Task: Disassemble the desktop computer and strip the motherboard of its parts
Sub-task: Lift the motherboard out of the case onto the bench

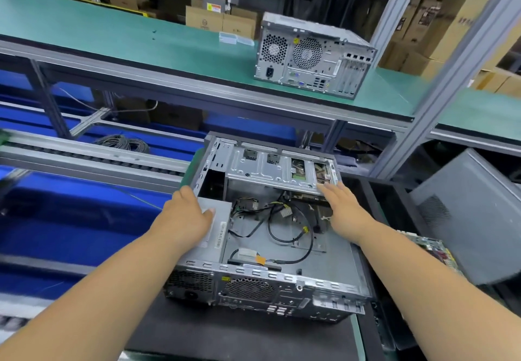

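Grey metal open case (282, 236) lies on its side on black mat of the surface (225, 332), cables loose inside. Your L hand (186, 214) flat on PSU (217, 228), R hand (342, 208) fingers straight, touching drive cage (270, 169)

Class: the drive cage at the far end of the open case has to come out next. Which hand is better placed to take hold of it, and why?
Probably the right hand: its straight fingers already reach the drive cage edge. The left hand rests on the power supply, farther away.
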